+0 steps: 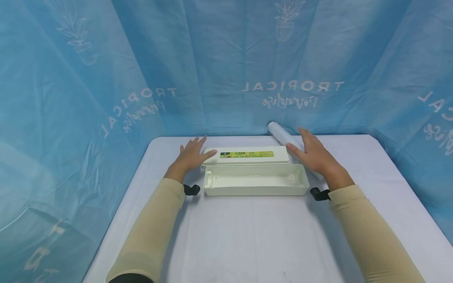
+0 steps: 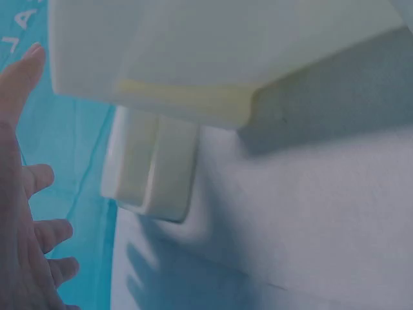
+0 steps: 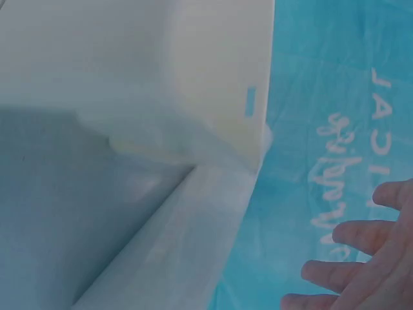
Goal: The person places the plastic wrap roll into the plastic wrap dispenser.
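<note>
A long, pale white-green open box [image 1: 256, 191] sits in the middle of the table. Right behind it lies a long white lid or second box [image 1: 247, 161] with a yellow-green label. My left hand [image 1: 190, 158], fingers spread, is at the left end of these two, its thumb over the labelled piece's corner; contact cannot be told. At the other end my right hand [image 1: 316, 157] reaches forward with fingers extended, holding nothing. Partly beneath it in the head view, a roll of clear plastic wrap [image 1: 283, 133] lies slantwise; the right wrist view shows the roll [image 3: 187, 245] beside the box end [image 3: 219, 77].
A white cloth covers the table [image 1: 255, 236]. Blue printed curtains [image 1: 219, 59] hang close behind its back edge and along both sides. A black wrist mount [image 1: 192, 190] sticks out from the left sleeve, another mount [image 1: 319, 194] from the right.
</note>
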Demonstrator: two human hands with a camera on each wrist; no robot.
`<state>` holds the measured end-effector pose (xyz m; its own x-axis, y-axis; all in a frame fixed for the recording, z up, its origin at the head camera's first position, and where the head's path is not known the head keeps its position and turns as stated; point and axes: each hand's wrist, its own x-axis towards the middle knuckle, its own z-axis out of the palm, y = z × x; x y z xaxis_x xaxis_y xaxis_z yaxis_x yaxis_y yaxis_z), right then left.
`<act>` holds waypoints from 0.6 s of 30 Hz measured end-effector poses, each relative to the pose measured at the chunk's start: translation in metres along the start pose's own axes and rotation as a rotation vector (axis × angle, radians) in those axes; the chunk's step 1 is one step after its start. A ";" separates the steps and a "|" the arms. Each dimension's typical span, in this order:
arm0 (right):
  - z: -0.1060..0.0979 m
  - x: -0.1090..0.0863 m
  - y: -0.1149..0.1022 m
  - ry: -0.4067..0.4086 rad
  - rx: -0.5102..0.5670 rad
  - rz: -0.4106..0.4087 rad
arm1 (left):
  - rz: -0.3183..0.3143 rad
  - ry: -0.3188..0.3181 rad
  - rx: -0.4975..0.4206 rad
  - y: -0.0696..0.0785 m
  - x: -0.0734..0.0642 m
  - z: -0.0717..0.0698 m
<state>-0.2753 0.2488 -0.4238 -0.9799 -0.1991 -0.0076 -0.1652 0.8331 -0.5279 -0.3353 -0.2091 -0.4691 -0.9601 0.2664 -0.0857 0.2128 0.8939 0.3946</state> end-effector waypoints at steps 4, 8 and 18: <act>0.001 0.001 0.011 0.016 0.010 0.022 | -0.003 -0.005 -0.020 -0.006 -0.001 0.004; 0.002 0.000 0.019 0.012 0.036 0.047 | 0.005 -0.009 -0.003 -0.011 0.000 0.007; 0.003 -0.005 0.028 0.017 0.052 0.058 | 0.008 -0.026 0.004 -0.021 0.007 0.018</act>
<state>-0.2745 0.2717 -0.4410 -0.9895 -0.1425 -0.0250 -0.1029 0.8147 -0.5707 -0.3432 -0.2199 -0.4943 -0.9532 0.2828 -0.1067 0.2211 0.8931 0.3918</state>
